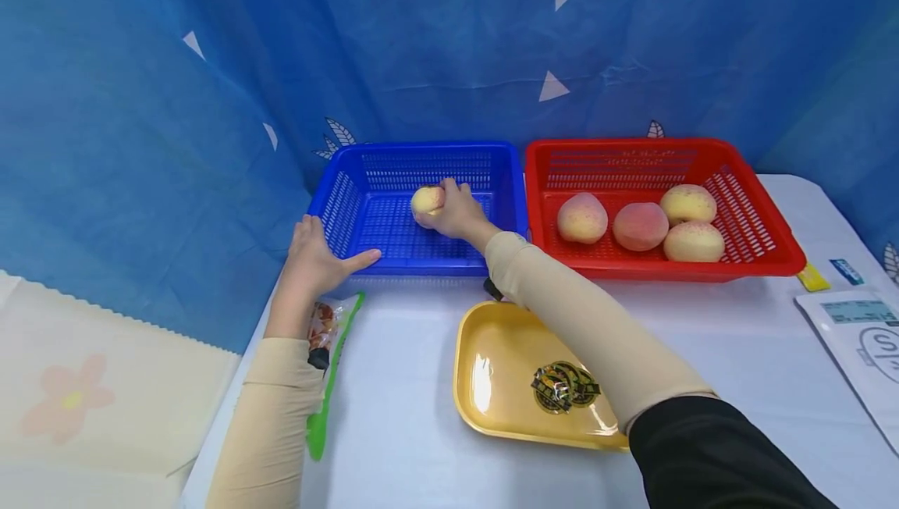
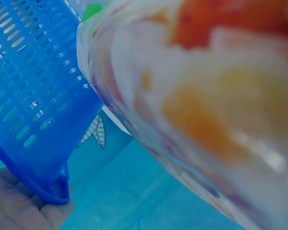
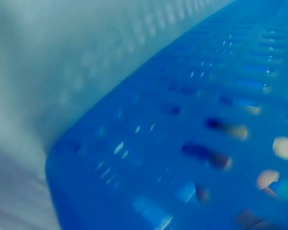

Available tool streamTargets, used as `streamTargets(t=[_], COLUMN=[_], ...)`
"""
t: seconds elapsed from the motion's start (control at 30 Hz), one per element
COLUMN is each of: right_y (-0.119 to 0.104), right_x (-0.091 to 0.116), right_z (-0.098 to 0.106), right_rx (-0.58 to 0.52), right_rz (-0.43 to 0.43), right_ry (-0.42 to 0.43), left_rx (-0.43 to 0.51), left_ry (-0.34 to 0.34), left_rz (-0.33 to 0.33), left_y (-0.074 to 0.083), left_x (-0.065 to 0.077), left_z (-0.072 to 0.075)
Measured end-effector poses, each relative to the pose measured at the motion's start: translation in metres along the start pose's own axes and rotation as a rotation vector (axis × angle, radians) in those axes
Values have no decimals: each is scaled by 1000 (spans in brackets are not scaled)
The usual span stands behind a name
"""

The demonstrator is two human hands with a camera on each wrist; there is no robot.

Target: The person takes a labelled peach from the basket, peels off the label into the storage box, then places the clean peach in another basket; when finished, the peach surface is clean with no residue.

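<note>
In the head view my right hand grips a small yellow-pink peach inside the blue basket, above its slatted floor. My left hand holds the basket's front left corner, thumb along the front rim and fingers at the left rim. The left wrist view shows that hand at the rim corner of the blue basket. In the right wrist view the basket's slotted wall is close up and the hand is not clearly seen. A red basket on the right holds several peaches.
A yellow tray with a dark gold-printed packet lies under my right forearm. Beside my left wrist is a clear food packet with a green edge. Small yellow and blue packets and a white pouch lie at right.
</note>
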State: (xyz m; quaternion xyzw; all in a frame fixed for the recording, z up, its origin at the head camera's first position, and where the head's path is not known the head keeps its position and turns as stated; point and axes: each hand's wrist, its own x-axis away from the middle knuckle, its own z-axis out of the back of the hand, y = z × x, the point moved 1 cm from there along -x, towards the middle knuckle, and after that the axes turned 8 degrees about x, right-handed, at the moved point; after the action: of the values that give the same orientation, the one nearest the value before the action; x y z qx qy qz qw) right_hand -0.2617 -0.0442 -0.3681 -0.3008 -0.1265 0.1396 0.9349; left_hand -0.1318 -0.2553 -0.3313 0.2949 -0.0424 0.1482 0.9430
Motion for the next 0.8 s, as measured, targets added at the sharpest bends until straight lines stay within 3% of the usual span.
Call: streamTargets(t=[0.23,0.47,0.8], right_y=[3,9,7], right_x=[-1,-3,12], right_z=[-5,-3,22], right_rx=[-49,-17,-37], right_rz=[68,107,287], right_ry=[-18,-68,29], left_rx=[17,5,4], left_ry=[-11,-18,-17], left_rz=[7,1,19], left_y=[4,5,-1], left_x=[1,0,-2], left_z=[-1,-3,1])
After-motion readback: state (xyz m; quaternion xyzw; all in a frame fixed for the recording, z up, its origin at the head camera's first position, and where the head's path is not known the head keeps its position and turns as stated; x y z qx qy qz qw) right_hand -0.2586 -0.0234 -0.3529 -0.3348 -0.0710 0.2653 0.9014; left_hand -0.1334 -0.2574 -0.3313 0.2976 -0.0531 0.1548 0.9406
